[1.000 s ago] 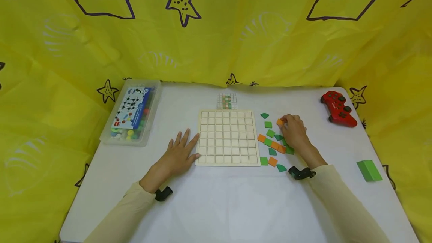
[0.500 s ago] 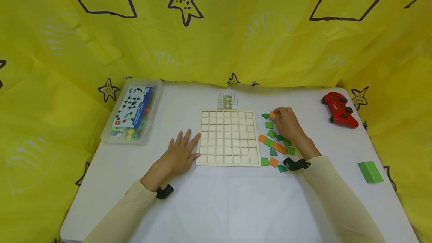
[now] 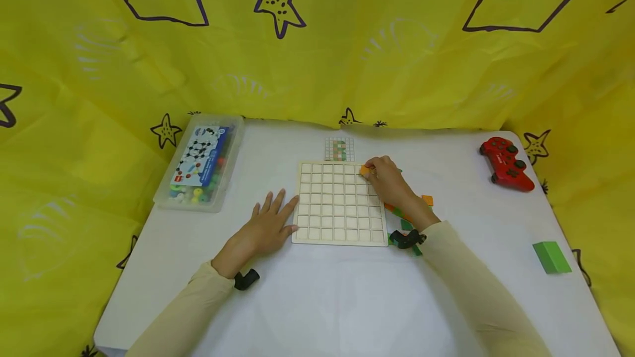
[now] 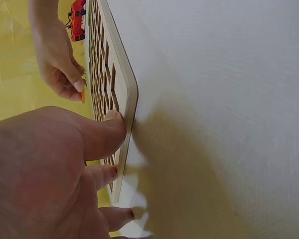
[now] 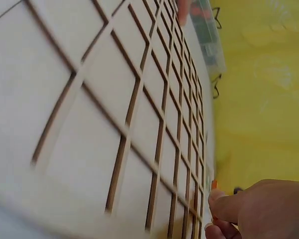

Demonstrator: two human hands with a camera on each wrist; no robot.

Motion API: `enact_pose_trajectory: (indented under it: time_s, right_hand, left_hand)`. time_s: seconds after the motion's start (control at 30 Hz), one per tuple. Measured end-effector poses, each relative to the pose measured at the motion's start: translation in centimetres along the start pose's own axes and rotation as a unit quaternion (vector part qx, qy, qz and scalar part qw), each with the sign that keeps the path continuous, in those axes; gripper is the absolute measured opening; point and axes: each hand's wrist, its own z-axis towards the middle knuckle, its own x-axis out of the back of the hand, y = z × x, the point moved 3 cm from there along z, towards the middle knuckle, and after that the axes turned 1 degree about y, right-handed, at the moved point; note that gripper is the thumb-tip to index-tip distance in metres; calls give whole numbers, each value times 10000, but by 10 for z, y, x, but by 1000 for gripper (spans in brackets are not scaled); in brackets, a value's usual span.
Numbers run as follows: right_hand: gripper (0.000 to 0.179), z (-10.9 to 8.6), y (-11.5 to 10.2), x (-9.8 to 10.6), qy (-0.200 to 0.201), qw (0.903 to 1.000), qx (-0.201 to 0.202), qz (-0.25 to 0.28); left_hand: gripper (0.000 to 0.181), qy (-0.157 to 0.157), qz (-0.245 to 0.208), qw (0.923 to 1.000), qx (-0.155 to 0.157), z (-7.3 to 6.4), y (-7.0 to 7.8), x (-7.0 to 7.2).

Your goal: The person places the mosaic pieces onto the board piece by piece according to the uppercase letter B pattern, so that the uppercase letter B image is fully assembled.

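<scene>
Right hand (image 3: 391,182) pinches a small orange tile (image 3: 364,170) between thumb and fingers, fingers curled in, tile over the grid board (image 3: 339,208) at its far-right corner; can't tell if it touches the board. Left hand (image 3: 264,229) spread, fingers mostly straight, thumb and index finger touching the board's left side. Board lies flat midway between the left and right edges of the white tabletop (image 3: 312,296). Pattern card (image 3: 339,149) just past the board, toward the tabletop's far edge. Loose orange and green tiles (image 3: 427,200) right of the board, partly hidden by the right arm. Clear plastic box (image 3: 198,161) near the tabletop's far-left corner, red game controller (image 3: 507,164) near far-right corner, green block (image 3: 552,258) by right edge. Yellow curtain (image 3: 317,70) with starfish drawings behind the far edge.
</scene>
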Motion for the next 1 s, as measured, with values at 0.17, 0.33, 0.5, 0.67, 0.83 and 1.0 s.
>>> enact_pose_trajectory:
  time_s: [0.17,0.33,0.5,0.67,0.83,1.0]
  right_hand:
    - [31,8,-22,-20,-142,9994,210,-254]
    - [28,16,-39,-37,-281,9981,344,-435]
    - [27,21,-48,-49,-255,9977,437,-450]
    - [21,23,-53,-55,-126,9966,586,-569]
    - [17,23,-56,-59,-87,9955,718,-618]
    - [15,21,-58,-61,-94,9950,779,-615]
  left_hand:
    - [71,-6,-9,10000,-13,0,0,0]
    - [71,14,39,10000,-10,1,-1,1]
    - [71,-44,22,10000,50,1,-1,0]
    - [71,-54,39,9999,90,1,0,0]
    - [71,19,63,10000,43,1,0,0]
    - [71,28,47,10000,22,1,0,0]
